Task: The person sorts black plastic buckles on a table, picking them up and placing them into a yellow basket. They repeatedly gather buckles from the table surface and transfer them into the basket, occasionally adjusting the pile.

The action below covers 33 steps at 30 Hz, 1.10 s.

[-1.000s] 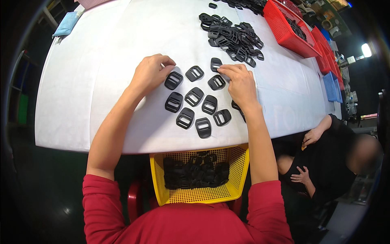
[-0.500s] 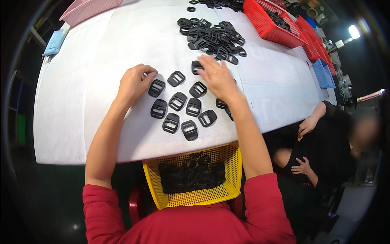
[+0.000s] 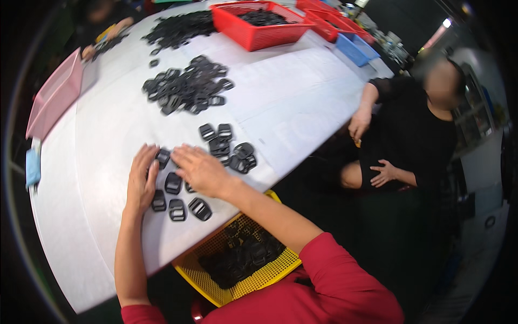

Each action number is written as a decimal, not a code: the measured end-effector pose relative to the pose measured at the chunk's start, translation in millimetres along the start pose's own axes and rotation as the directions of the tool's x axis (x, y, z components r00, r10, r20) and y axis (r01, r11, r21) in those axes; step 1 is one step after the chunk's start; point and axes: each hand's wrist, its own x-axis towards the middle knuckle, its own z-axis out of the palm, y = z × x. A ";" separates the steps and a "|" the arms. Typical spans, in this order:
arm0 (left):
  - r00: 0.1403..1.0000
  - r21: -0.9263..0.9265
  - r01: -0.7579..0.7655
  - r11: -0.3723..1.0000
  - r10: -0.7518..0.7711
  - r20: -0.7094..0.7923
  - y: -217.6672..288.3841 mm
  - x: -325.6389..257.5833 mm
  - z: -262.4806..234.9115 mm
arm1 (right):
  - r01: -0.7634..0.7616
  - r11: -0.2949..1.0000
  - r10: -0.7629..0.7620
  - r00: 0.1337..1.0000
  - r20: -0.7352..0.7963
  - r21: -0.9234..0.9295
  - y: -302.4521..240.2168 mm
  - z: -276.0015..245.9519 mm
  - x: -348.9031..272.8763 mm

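Both hands lie flat on black buckles point(image 3: 174, 183) on the white table point(image 3: 97, 227): left hand point(image 3: 141, 181), right hand point(image 3: 200, 171). A yellow basket point(image 3: 237, 259) sits below.

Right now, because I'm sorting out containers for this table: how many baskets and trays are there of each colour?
Red baskets: 2 can be told apart, the near one and one behind it
Blue basket: 1
Yellow basket: 1
Pink tray: 1
Total: 5

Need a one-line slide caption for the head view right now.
Both hands, left and right, flat over black buckles on a white table, above a yellow basket.
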 end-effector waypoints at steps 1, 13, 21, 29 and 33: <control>0.996 0.051 -0.020 0.998 0.015 0.083 5.7 -0.1 -0.1 | -0.002 1.000 0.002 1.000 -0.018 0.012 0.8 1.3 -1.0; 0.988 0.071 -0.027 0.997 0.016 0.155 10.9 -0.7 -1.6 | -0.068 0.981 0.097 0.984 -0.151 0.183 0.0 -3.0 13.7; 0.988 0.087 -0.060 0.994 0.046 0.149 15.3 -1.4 -2.2 | -0.054 0.965 0.097 0.983 -0.159 0.255 6.9 -0.7 12.5; 0.987 0.086 -0.049 0.995 0.035 0.154 14.1 -2.6 -3.6 | 0.010 0.958 0.040 0.985 -0.170 0.285 14.8 -4.1 11.2; 0.987 0.069 -0.053 0.996 0.042 0.152 15.3 -1.8 -2.8 | 0.049 0.968 -0.002 0.982 -0.190 0.247 14.8 -2.2 9.7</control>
